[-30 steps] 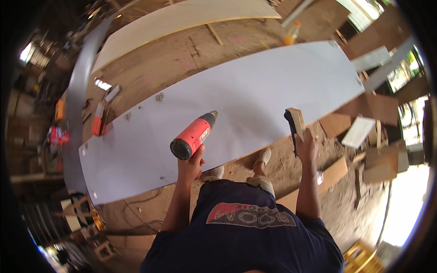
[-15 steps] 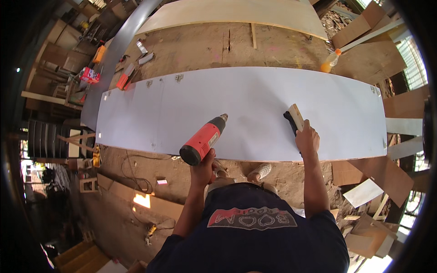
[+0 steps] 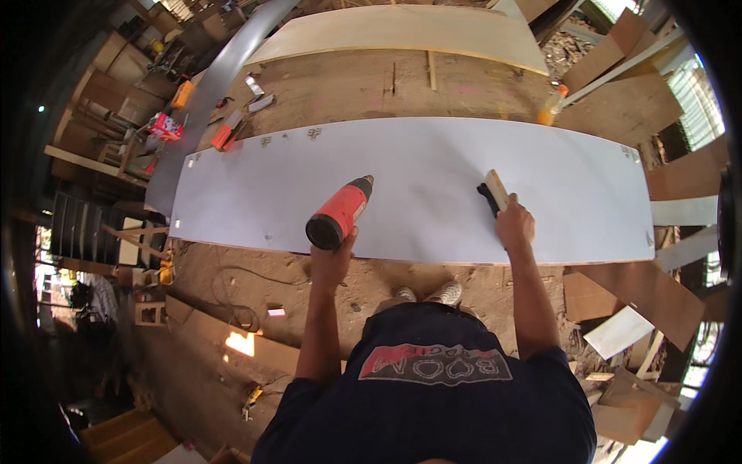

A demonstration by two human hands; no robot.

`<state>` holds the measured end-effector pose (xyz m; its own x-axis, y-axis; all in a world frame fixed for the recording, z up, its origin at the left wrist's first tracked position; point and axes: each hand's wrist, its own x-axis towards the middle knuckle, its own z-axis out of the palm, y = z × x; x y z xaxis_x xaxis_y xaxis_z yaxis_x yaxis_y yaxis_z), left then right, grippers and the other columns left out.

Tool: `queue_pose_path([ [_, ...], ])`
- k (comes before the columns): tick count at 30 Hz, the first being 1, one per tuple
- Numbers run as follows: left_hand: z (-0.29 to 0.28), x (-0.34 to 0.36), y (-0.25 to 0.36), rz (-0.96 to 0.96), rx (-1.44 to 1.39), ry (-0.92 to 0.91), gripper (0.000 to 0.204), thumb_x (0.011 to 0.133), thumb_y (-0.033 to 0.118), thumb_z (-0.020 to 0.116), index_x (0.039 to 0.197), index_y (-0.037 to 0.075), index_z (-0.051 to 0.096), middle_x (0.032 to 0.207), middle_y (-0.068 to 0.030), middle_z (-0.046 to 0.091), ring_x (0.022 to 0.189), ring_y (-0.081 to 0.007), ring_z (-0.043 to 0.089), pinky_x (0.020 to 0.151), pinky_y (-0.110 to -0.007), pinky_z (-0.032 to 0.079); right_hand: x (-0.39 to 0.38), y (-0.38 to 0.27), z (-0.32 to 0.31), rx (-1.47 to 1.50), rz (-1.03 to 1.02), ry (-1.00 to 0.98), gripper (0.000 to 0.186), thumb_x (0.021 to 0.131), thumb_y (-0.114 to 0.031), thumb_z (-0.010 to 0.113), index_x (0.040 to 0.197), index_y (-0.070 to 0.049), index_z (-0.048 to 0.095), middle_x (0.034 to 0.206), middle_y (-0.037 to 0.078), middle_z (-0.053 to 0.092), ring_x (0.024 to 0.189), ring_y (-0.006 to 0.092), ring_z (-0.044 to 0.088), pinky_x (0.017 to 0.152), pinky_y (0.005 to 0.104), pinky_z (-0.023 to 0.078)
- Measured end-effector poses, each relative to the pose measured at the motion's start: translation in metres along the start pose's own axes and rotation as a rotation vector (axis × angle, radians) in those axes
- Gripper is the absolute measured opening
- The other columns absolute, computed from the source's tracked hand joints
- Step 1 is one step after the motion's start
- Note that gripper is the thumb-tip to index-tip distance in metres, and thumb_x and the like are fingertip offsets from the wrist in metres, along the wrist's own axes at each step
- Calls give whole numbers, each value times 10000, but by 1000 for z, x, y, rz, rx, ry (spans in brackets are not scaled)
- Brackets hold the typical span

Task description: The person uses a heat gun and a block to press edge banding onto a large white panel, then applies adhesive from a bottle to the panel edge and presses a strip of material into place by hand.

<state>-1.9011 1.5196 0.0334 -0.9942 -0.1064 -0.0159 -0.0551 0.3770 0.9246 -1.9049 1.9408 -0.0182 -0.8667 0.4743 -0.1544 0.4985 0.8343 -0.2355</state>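
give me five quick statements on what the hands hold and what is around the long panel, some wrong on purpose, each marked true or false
1. The left hand holds a red and black heat gun. True.
2. The right hand is empty. False: it grips a pale wooden piece with something black alongside.
3. A bottle of orange liquid is beyond the far edge of the long panel, toward the right. True.
4. The long panel is dark brown all over. False: its top is a pale bluish grey.
5. The heat gun's nozzle points back at the person's shirt. False: it points away from the person.
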Motion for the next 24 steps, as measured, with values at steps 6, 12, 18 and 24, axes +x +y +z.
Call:
queue_pose_path([
  [6,-8,2,0,-38,-37,-13,317,1003,284,784,1136,1,733,786,-46,707,646,-140,685,594,-333,569,-9,-13,-11,-42,9,22,317,969,-151,661,1264,-57,590,1119,243,777,1091,434,750,957,535,597],
  [12,-31,2,-28,75,55,-53,286,986,299,789,1014,21,729,695,-63,688,647,-186,701,637,-387,548,-15,-21,-4,-66,-5,64,287,959,-152,618,1229,-56,597,1125,255,777,1104,447,745,961,543,595],
  [18,-44,-20,-48,229,-63,30,273,1001,245,781,1118,3,732,763,-39,706,661,-113,682,600,-330,549,-17,-26,-2,-76,25,69,259,933,-129,597,1180,-55,617,1107,266,779,1106,445,745,970,547,586],
  [24,-50,-36,-49,134,-21,-14,259,992,218,789,1103,-7,724,758,-31,686,675,-110,666,602,-327,532,-16,-27,-1,-110,9,82,262,934,-131,604,1183,-50,620,1128,269,777,1115,443,745,982,539,584],
])
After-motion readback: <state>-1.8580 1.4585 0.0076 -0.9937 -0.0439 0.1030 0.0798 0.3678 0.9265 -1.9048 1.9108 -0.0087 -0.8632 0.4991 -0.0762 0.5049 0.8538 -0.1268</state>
